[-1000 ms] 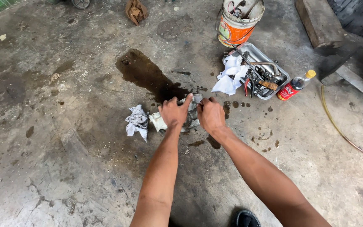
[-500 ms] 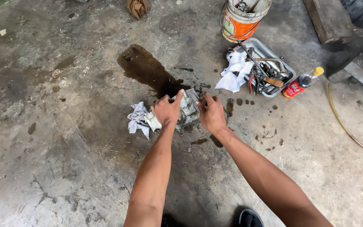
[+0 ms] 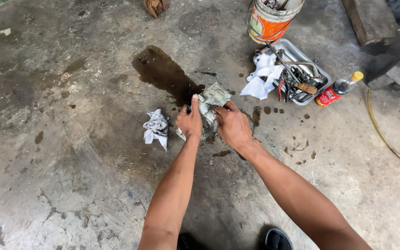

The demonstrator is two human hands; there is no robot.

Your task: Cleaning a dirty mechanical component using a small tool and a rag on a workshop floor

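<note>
A grimy grey metal engine part [image 3: 214, 99] sits on the stained concrete floor [image 3: 70, 176] in front of me. My left hand [image 3: 190, 121] grips its left side, thumb up along the edge. On its right side my right hand [image 3: 231, 124] holds it, fingers curled over the top. Both hands cover most of the part's lower half. A crumpled white rag [image 3: 156, 128] lies on the floor just left of my left hand, apart from it.
A dark oil patch [image 3: 160, 71] spreads behind the part. At the back right stands a metal tray [image 3: 322, 78] with tools and a white cloth [image 3: 262, 79], an orange bucket [image 3: 269, 23], a small red bottle [image 3: 336, 89], a yellow hose [image 3: 380, 129] and wooden blocks [image 3: 369, 21].
Both hands have shifted on the metal part and tilted it up, so more of its top face shows beyond my fingers. The view has moved slightly.
</note>
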